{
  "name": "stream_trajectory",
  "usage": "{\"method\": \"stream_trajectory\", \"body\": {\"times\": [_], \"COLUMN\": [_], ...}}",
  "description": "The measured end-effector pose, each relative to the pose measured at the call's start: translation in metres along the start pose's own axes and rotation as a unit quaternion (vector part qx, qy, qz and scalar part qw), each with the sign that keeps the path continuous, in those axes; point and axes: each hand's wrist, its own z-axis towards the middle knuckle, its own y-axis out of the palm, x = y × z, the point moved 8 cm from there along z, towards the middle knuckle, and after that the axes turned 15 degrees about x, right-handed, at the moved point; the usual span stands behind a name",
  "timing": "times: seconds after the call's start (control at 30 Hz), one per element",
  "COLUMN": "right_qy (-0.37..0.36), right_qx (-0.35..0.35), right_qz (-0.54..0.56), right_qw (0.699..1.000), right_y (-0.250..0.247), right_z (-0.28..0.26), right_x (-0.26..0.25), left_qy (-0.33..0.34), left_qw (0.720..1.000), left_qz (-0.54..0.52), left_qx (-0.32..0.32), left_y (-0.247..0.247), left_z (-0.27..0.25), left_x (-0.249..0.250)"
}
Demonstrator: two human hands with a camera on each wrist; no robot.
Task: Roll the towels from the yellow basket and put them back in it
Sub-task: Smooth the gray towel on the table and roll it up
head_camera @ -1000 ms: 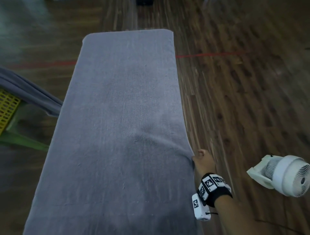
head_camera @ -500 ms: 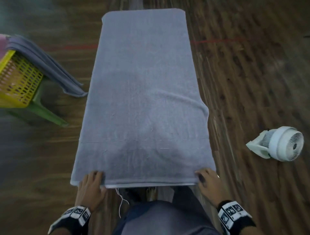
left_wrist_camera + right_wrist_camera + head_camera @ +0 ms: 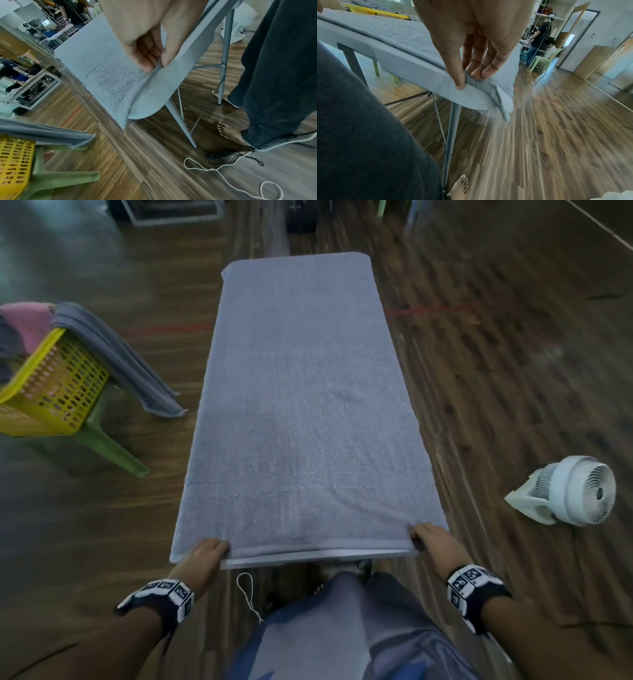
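A grey towel lies flat along a narrow grey table, covering its whole top. My left hand pinches the towel's near left corner between thumb and fingers. At the near right corner, my right hand pinches the hem the same way. The yellow basket stands at the left on a green plastic stool. A second grey towel hangs over the basket's rim, and a pink one lies inside.
A white fan sits on the wooden floor to the right of the table. A white cord and dark cables trail on the floor by my bare feet. People and shelves are far off across the room.
My left hand came in and both hands took hold of the towel's near corners. The towel's right edge, bunched a second ago, now lies straight. The view pulled back from the table.
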Motion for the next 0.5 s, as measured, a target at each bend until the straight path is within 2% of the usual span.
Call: {"method": "stream_trajectory", "body": {"times": [0.13, 0.33, 0.5], "right_qy": [0.01, 0.053, 0.087], "right_qx": [0.029, 0.103, 0.177], "right_qz": [0.014, -0.016, 0.038], "right_qw": [0.999, 0.993, 0.98], "right_y": [-0.005, -0.01, -0.026], "right_z": [-0.009, -0.02, -0.016], "right_x": [0.007, 0.021, 0.023], "left_qy": [-0.024, -0.131, -0.193], "left_qw": [0.999, 0.985, 0.97], "left_qz": [-0.027, -0.027, -0.027], "left_qx": [0.03, 0.111, 0.145], "left_y": [-0.001, -0.015, -0.022], "left_z": [-0.002, -0.012, -0.019], "left_x": [-0.003, -0.018, -0.033]}}
